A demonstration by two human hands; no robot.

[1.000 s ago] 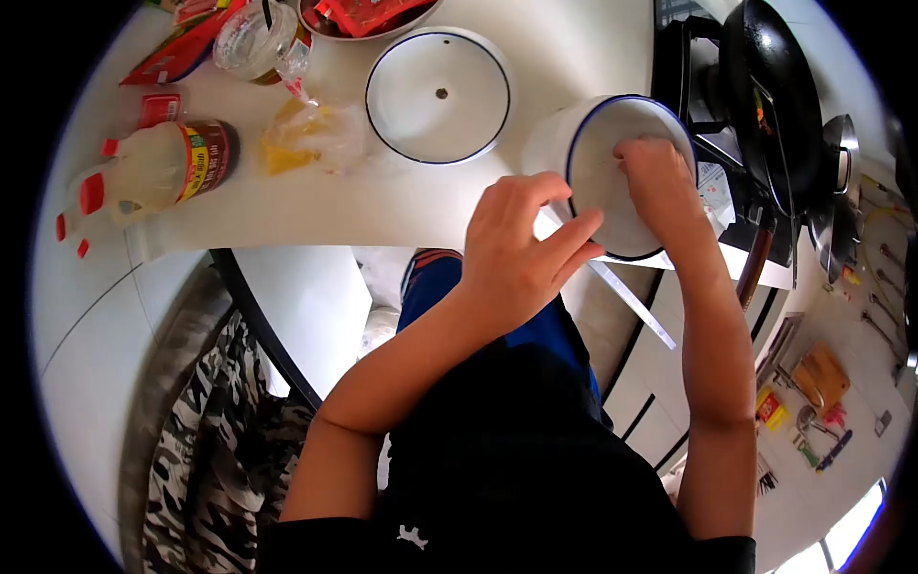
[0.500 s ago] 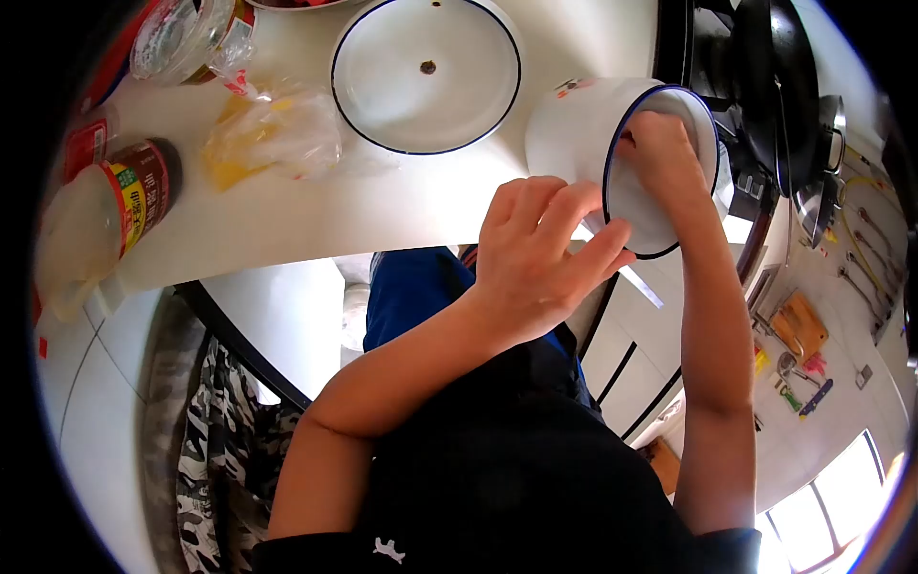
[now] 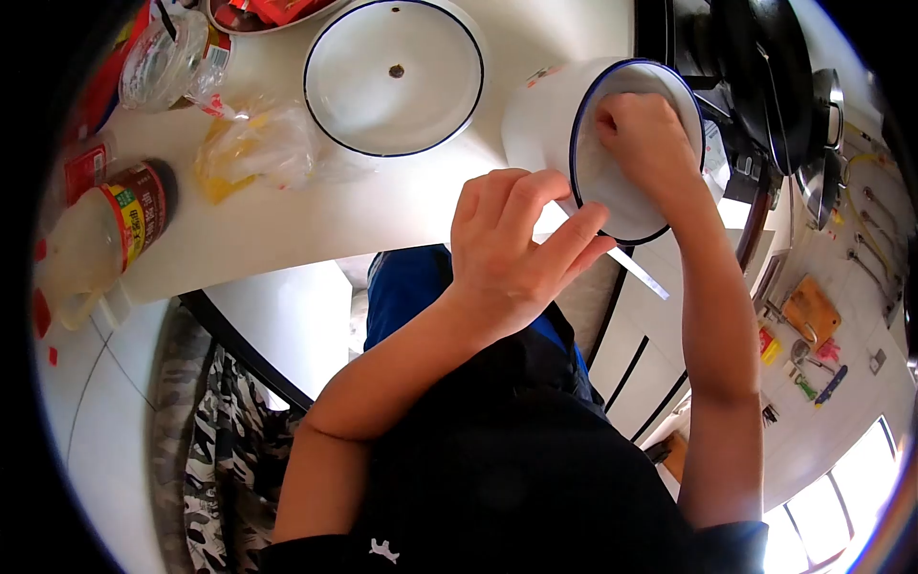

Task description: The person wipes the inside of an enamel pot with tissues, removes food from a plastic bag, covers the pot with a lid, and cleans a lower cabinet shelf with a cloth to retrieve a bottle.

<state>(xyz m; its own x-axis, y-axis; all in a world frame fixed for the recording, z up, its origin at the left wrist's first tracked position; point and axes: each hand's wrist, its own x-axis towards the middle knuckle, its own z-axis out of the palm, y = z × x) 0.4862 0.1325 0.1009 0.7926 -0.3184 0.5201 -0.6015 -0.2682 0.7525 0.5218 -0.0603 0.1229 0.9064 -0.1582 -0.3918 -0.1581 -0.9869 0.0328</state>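
Note:
A white enamel pot [image 3: 543,115] with a blue rim is tilted at the table's right part, its mouth facing me. Inside the mouth is my right hand [image 3: 643,139], its fingers curled; whatever they may hold is hidden. My left hand [image 3: 507,249] is beside the rim at the lower left, fingers apart, with nothing seen in it. A round white lid [image 3: 382,105] with a blue edge and a small dark spot in its middle lies left of the pot.
On the table [image 3: 239,244] are a crumpled plastic bag [image 3: 258,148], a large labelled bottle [image 3: 124,215], a clear plastic jar [image 3: 163,62] and a dish of red packets [image 3: 268,11]. Dark pans [image 3: 779,86] hang or stand at the right. A dark bar runs under the table.
My right hand has shifted within the pot, its fist now nearer the mouth's upper left. The view has moved slightly, so the pot, the lid and my left hand appear further left.

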